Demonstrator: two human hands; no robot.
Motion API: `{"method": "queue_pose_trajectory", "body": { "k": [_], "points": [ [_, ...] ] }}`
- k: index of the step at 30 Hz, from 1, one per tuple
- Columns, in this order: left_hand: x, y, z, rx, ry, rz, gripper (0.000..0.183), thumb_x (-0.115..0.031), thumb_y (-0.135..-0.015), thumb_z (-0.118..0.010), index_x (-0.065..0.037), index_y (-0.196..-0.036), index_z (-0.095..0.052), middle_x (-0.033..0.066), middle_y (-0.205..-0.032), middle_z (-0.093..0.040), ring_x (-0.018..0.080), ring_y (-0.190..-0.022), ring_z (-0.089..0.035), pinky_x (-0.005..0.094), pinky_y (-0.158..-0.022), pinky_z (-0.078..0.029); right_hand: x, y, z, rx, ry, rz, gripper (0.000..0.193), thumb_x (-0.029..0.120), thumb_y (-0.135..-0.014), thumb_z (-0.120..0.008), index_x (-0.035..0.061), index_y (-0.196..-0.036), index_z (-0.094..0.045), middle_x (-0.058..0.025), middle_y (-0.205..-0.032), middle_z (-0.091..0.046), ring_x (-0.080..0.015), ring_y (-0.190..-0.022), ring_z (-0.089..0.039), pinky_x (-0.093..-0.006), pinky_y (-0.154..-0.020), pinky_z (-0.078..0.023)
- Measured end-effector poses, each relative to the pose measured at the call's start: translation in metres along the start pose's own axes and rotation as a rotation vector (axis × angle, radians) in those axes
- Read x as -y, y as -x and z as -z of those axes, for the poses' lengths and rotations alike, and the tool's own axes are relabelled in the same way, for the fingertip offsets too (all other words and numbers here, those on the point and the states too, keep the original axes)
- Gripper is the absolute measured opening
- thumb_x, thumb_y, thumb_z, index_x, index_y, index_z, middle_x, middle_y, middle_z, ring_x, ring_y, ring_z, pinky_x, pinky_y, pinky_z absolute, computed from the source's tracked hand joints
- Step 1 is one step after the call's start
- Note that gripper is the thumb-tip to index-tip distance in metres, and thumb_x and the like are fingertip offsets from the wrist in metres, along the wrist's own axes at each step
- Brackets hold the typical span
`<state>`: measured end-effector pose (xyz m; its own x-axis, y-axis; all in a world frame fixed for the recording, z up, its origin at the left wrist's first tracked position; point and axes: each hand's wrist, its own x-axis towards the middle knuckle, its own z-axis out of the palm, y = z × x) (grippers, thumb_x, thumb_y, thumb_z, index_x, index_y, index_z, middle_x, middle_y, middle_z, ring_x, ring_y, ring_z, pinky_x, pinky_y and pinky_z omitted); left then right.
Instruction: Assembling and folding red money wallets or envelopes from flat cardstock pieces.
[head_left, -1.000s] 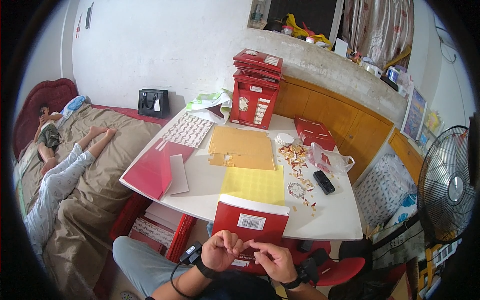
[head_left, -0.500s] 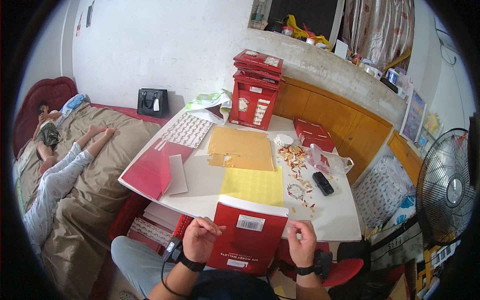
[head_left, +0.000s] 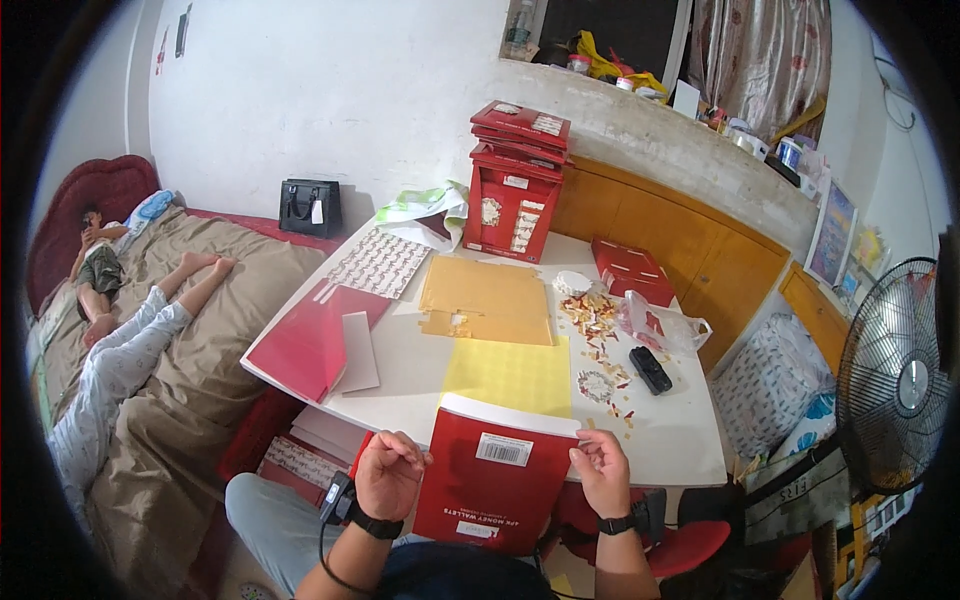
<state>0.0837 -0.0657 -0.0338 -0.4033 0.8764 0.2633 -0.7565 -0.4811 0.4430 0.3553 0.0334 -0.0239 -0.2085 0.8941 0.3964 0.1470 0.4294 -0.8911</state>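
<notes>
A red printed cardboard piece (head_left: 490, 490) with a white top edge and a barcode label stands tilted in front of me, against the near table edge. My left hand (head_left: 392, 475) is beside its left edge, fingers loosely bent and apart, fingertips close to the cardboard. At the upper right corner is my right hand (head_left: 602, 470), thumb and fingers parted; its fingertips meet or nearly meet the edge, and I cannot tell which. Just beyond the red piece lies a yellow sheet (head_left: 510, 375) of faint round shapes. Neither hand visibly grips anything.
The white table (head_left: 405, 400) carries a tan cardboard sheet (head_left: 485, 300), a patterned sheet (head_left: 380, 263), a pink-red folder (head_left: 300, 345), scattered scraps (head_left: 592, 320), a black device (head_left: 650, 370) and stacked red boxes (head_left: 510, 205). A fan (head_left: 895, 375) stands right; people lie on the bed (head_left: 190, 400).
My right hand has risen slightly toward the red cardboard's upper right corner. The left hand has shifted a little left and its fingers have curled more. The view has moved slightly.
</notes>
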Motion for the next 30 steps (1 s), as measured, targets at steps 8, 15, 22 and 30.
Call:
{"method": "queue_pose_trajectory", "body": {
  "k": [8, 15, 22, 30],
  "points": [
    [-0.008, -0.021, 0.018, -0.168, -0.451, -0.022, 0.017, -0.002, -0.082, -0.053, -0.002, -0.098, -0.059, 0.0080, -0.097, -0.060, 0.0170, -0.089, -0.057, 0.0327, -0.081, -0.046, -0.006, -0.001, 0.001, 0.001, -0.010, -0.031, 0.025, 0.003, -0.083, -0.066, 0.0016, -0.107, -0.059, -0.0024, -0.088, -0.062, -0.0093, -0.077, -0.055, -0.0234, -0.072, -0.047],
    [-0.004, -0.039, 0.013, 0.164, -0.925, 0.052, 0.033, -0.003, -0.091, -0.057, -0.001, -0.122, -0.048, 0.0112, -0.106, -0.059, 0.0134, -0.092, -0.059, 0.0256, -0.079, -0.051, -0.008, -0.003, -0.001, 0.003, -0.074, -0.078, 0.022, 0.001, -0.084, -0.064, 0.0016, -0.105, -0.058, 0.0002, -0.090, -0.059, -0.0056, -0.076, -0.052, -0.0207, -0.071, -0.045],
    [-0.006, -0.049, 0.024, 0.201, -0.879, 0.150, 0.029, -0.002, -0.091, -0.058, -0.001, -0.119, -0.049, 0.0108, -0.105, -0.059, 0.0119, -0.088, -0.060, 0.0254, -0.077, -0.051, -0.010, -0.003, 0.002, 0.024, -0.161, -0.076, 0.021, 0.002, -0.084, -0.064, 0.0014, -0.104, -0.059, -0.0005, -0.090, -0.060, -0.0060, -0.078, -0.054, -0.0214, -0.072, -0.046],
    [-0.012, -0.044, 0.024, 0.246, -0.942, 0.120, 0.023, 0.000, -0.089, -0.060, -0.001, -0.111, -0.054, 0.0037, -0.102, -0.061, 0.0080, -0.086, -0.060, 0.0230, -0.076, -0.051, -0.010, 0.001, 0.001, 0.045, -0.217, -0.077, 0.022, -0.001, -0.084, -0.064, 0.0004, -0.105, -0.058, -0.0029, -0.095, -0.061, -0.0080, -0.082, -0.057, -0.0221, -0.075, -0.048]
  ]
}}
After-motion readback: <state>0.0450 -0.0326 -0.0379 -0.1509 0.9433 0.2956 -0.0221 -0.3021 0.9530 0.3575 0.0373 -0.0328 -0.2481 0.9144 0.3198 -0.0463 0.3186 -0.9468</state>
